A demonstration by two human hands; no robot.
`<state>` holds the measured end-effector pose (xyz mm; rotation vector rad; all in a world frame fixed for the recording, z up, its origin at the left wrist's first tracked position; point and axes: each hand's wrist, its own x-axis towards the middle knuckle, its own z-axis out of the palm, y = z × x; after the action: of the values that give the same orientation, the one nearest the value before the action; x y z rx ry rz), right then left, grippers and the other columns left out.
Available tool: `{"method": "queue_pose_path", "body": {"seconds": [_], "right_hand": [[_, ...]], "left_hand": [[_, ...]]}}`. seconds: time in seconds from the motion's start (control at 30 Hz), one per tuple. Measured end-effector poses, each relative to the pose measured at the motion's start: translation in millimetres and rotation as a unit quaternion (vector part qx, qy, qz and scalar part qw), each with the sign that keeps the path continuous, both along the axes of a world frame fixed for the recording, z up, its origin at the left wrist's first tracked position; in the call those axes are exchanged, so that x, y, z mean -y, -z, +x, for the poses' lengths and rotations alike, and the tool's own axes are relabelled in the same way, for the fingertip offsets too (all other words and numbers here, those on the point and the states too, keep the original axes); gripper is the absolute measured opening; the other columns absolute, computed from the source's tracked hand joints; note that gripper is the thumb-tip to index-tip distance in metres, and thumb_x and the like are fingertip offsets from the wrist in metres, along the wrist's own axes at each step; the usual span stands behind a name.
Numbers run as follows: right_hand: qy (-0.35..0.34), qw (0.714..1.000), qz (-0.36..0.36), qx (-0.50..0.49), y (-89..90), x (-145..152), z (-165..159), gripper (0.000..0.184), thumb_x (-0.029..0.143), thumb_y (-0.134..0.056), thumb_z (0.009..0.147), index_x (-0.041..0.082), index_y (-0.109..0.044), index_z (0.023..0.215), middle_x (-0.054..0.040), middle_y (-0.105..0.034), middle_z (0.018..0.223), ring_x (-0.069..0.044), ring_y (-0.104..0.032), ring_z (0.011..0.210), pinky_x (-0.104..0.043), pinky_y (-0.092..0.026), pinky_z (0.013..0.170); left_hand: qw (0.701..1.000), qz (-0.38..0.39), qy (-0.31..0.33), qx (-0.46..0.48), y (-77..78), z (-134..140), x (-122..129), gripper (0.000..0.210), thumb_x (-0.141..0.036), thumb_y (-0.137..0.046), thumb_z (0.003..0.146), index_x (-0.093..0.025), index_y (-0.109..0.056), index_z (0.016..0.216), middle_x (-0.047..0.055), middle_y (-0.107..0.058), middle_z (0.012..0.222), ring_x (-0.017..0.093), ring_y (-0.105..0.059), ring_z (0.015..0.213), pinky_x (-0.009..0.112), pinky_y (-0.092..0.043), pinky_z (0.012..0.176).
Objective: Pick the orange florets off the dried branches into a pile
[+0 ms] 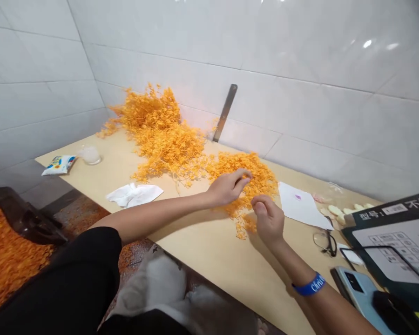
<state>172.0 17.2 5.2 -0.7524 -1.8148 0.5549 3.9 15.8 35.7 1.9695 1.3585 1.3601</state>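
Observation:
A small heap of orange dried flower sprigs (246,179) lies in the middle of the pale wooden table (209,251). My left hand (228,186) rests on the heap's left side, fingertips pinching at the sprigs. My right hand (268,218), with a blue wristband (309,284) on its wrist, is curled at the heap's near edge with its fingers closed among loose sprigs. A much bigger pile of the same orange sprigs (157,130) sits further back, against the tiled wall.
A crumpled white tissue (134,194), a snack packet (59,164) and a clear cup (90,154) lie at the left. Right of the heap are a white paper (302,205), glasses (325,242), a phone (361,293) and a dark box (398,232). A metal bar (225,112) leans on the wall. Orange sprigs (7,260) cover the floor.

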Motion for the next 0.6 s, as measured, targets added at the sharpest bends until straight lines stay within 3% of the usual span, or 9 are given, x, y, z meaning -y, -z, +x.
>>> {"method": "queue_pose_path", "body": {"seconds": [0.1, 0.17, 0.23, 0.3, 0.33, 0.37, 0.43, 0.5, 0.6], "right_hand": [[-0.024, 0.998, 0.018, 0.061, -28.9, 9.2, -31.9, 0.026, 0.038, -0.047, 0.092, 0.019, -0.063, 0.083, -0.004, -0.065, 0.077, -0.017, -0.061, 0.072, -0.029, -0.047, 0.063], [-0.051, 0.989, 0.013, 0.136, -41.8, 15.6, -65.0, 0.032, 0.04, -0.043, 0.095, 0.019, -0.063, 0.082, -0.0053, -0.067, 0.081, -0.018, -0.063, 0.076, -0.029, -0.049, 0.067], [-0.077, 0.966, 0.028, 0.246, -47.3, 20.1, -104.4, 0.033, 0.044, -0.044, 0.096, 0.017, -0.064, 0.096, -0.0087, -0.07, 0.097, -0.02, -0.065, 0.09, -0.03, -0.052, 0.077], [-0.081, 0.935, 0.055, 0.341, -47.8, 21.0, -145.3, 0.045, 0.048, -0.054, 0.091, 0.015, -0.058, 0.121, -0.014, -0.063, 0.127, -0.026, -0.058, 0.118, -0.036, -0.048, 0.097], [-0.082, 0.927, 0.061, 0.361, -48.1, 19.7, -164.5, 0.051, 0.048, -0.062, 0.086, 0.014, -0.056, 0.124, -0.0167, -0.059, 0.133, -0.03, -0.054, 0.125, -0.039, -0.046, 0.101], [-0.082, 0.916, 0.062, 0.389, -49.9, 17.1, -182.3, 0.048, 0.043, -0.067, 0.083, 0.013, -0.059, 0.121, -0.018, -0.061, 0.129, -0.032, -0.056, 0.122, -0.041, -0.047, 0.098], [-0.076, 0.882, 0.051, 0.463, -61.8, 8.8, -212.0, 0.021, 0.023, -0.066, 0.083, 0.013, -0.066, 0.101, -0.0155, -0.071, 0.103, -0.031, -0.067, 0.101, -0.04, -0.052, 0.085], [-0.062, 0.866, 0.057, 0.494, -88.7, -2.3, -234.0, 0.011, 0.008, -0.058, 0.083, 0.013, -0.068, 0.087, -0.0128, -0.072, 0.088, -0.027, -0.07, 0.09, -0.038, -0.052, 0.079], [-0.035, 0.867, 0.095, 0.487, -152.5, -20.6, -256.7, 0.021, 0.002, -0.051, 0.084, 0.011, -0.068, 0.092, -0.0137, -0.072, 0.097, -0.026, -0.069, 0.098, -0.038, -0.052, 0.083]], "left_hand": [[0.994, 0.082, -0.033, 0.062, -40.7, -40.6, 7.5, 0.029, -0.03, -0.041, 0.097, -0.019, -0.058, 0.118, 0.0, -0.061, 0.074, 0.013, -0.057, 0.067, 0.025, -0.045, 0.065], [0.988, 0.121, -0.06, 0.072, -59.7, -76.8, 16.5, 0.029, -0.03, -0.041, 0.097, -0.018, -0.063, 0.111, 0.004, -0.067, 0.089, 0.014, -0.063, 0.083, 0.026, -0.048, 0.074], [0.986, 0.124, -0.099, 0.053, -69.3, -113.5, 28.3, 0.027, -0.028, -0.042, 0.095, -0.017, -0.066, 0.102, 0.006, -0.07, 0.1, 0.016, -0.064, 0.095, 0.027, -0.05, 0.083], [0.984, 0.101, -0.145, 0.035, -70.8, -145.1, 41.8, 0.027, -0.026, -0.043, 0.093, -0.016, -0.067, 0.102, 0.007, -0.071, 0.107, 0.018, -0.064, 0.103, 0.03, -0.049, 0.091], [0.981, 0.089, -0.172, 0.022, -69.4, -158.2, 48.9, 0.028, -0.025, -0.043, 0.092, -0.016, -0.066, 0.105, 0.007, -0.07, 0.11, 0.019, -0.064, 0.106, 0.032, -0.049, 0.094], [0.977, 0.077, -0.199, 0.004, -67.4, -169.5, 55.7, 0.029, -0.026, -0.044, 0.091, -0.016, -0.066, 0.108, 0.008, -0.069, 0.114, 0.02, -0.063, 0.109, 0.034, -0.048, 0.097], [0.965, 0.054, -0.252, -0.051, -62.7, -188.7, 67.5, 0.032, -0.028, -0.047, 0.089, -0.017, -0.064, 0.115, 0.009, -0.066, 0.123, 0.022, -0.06, 0.117, 0.038, -0.044, 0.104], [0.95, 0.023, -0.293, -0.108, -58.7, -207.3, 74.8, 0.039, -0.031, -0.051, 0.087, -0.015, -0.06, 0.123, 0.011, -0.06, 0.132, 0.025, -0.054, 0.125, 0.041, -0.039, 0.111], [0.929, -0.021, -0.342, -0.141, -53.4, -239.8, 75.2, 0.054, -0.038, -0.051, 0.089, -0.011, -0.049, 0.135, 0.016, -0.05, 0.144, 0.028, -0.044, 0.136, 0.043, -0.032, 0.116]]}}
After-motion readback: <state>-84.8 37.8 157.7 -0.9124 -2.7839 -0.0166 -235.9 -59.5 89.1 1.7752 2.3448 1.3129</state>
